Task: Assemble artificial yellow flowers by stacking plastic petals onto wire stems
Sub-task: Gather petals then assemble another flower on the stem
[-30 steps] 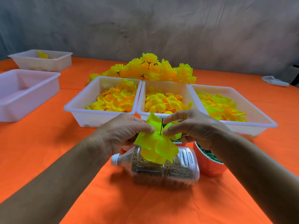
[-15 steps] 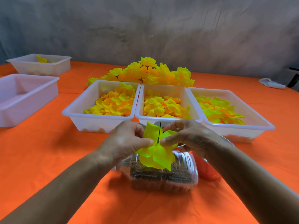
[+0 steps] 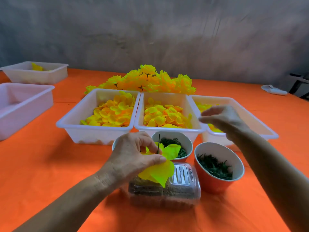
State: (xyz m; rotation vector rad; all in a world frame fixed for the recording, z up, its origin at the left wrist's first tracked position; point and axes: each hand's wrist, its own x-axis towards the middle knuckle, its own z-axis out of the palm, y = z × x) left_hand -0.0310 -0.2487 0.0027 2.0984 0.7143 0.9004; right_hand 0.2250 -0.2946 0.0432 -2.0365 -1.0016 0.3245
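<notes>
My left hand (image 3: 133,154) pinches a half-built flower (image 3: 160,171) of large yellow petals, with a thin dark wire stem (image 3: 158,144) poking up through its middle. The flower hangs over a clear plastic bottle (image 3: 168,191) lying on its side. My right hand (image 3: 220,118) is blurred and hovers with loosely curled fingers, holding nothing, over the border between the middle petal tray (image 3: 168,129) and the right petal tray (image 3: 267,131). Both trays hold loose yellow-orange petals, as does the left petal tray (image 3: 93,131).
A pile of finished yellow flowers (image 3: 147,81) lies behind the trays. Two orange cups stand near the bottle: one with small green rings (image 3: 184,141), one with dark green pieces (image 3: 217,166). Two more white trays (image 3: 25,104) sit at the left on the orange tablecloth.
My right hand let go of the flower and rose to the right, toward the trays. My left hand keeps the flower, now lower, and the two cups have come into view.
</notes>
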